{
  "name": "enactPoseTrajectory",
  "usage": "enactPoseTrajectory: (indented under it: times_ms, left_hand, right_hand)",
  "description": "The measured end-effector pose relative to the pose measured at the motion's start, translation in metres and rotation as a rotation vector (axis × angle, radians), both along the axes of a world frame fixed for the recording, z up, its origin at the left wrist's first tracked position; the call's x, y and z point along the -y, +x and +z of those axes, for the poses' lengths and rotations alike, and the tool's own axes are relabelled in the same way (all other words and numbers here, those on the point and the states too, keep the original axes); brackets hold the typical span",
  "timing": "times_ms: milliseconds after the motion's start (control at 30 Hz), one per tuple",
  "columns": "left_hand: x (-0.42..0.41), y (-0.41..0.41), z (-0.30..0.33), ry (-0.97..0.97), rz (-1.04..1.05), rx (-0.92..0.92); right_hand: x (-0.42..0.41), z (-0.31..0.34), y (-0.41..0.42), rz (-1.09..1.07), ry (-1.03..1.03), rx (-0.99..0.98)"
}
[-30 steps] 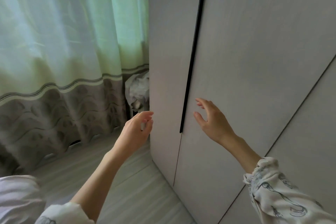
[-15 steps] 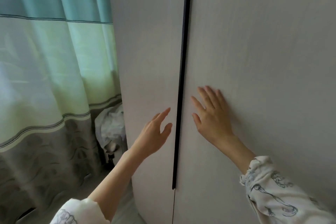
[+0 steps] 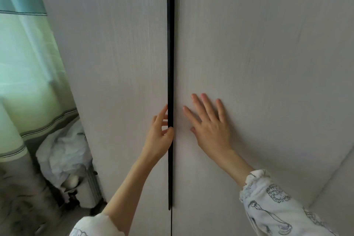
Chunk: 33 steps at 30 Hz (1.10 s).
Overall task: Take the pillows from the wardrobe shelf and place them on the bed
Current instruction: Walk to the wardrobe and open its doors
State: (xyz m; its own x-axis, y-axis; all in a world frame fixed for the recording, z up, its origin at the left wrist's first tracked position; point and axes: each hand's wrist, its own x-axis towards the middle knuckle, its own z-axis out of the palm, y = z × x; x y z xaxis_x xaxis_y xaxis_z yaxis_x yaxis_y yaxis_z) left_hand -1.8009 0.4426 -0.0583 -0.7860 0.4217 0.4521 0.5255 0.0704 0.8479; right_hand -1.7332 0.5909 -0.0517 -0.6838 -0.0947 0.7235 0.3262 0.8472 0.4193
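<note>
A tall pale-grey wardrobe fills the view with both doors closed: a left door (image 3: 118, 63) and a right door (image 3: 258, 53), parted by a black vertical handle strip (image 3: 170, 44). My left hand (image 3: 160, 136) has its fingertips hooked at the strip on the left door's edge. My right hand (image 3: 208, 126) lies flat, fingers spread, on the right door just beside the strip. No pillow, shelf or bed is in view; the doors hide the inside.
A teal, green and grey curtain (image 3: 24, 63) hangs to the left. In the gap between curtain and wardrobe stands a white appliance (image 3: 86, 188) with a crumpled plastic cover (image 3: 63, 151). A further wardrobe panel (image 3: 341, 188) angles off at the lower right.
The view has tilted up and closed in on the doors. My left hand has reached the black strip and curled onto it; my right hand has pressed flat against the right door.
</note>
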Motion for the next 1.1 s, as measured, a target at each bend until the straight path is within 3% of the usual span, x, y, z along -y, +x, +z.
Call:
enactPoseTrajectory:
  times_ms: [267,533,600,700,767,900,1100]
  left_hand:
    - [0.034,0.001,-0.001,-0.077,-0.166,-0.006]
    - [0.094,0.029,0.002,0.007,-0.220,0.044]
    - [0.112,0.042,0.003,0.079,-0.224,0.095]
    - [0.139,0.058,0.001,0.133,-0.216,0.129]
    - [0.156,0.068,0.001,0.168,-0.216,0.160]
    - [0.189,0.081,0.011,0.198,-0.214,0.189]
    - [0.242,0.091,0.009,0.239,-0.149,0.210]
  right_hand:
    - [0.029,-0.002,0.003,-0.164,-0.094,-0.020]
    - [0.068,0.017,0.016,-0.215,-0.385,0.175]
    - [0.090,0.013,0.023,-0.096,-0.583,0.175]
    - [0.134,0.003,0.037,0.331,-1.164,0.164]
    - [0.165,-0.001,0.048,0.477,-1.433,0.213]
    - [0.215,-0.002,0.060,0.577,-1.591,0.313]
    - [0.271,0.008,0.067,0.609,-1.724,0.313]
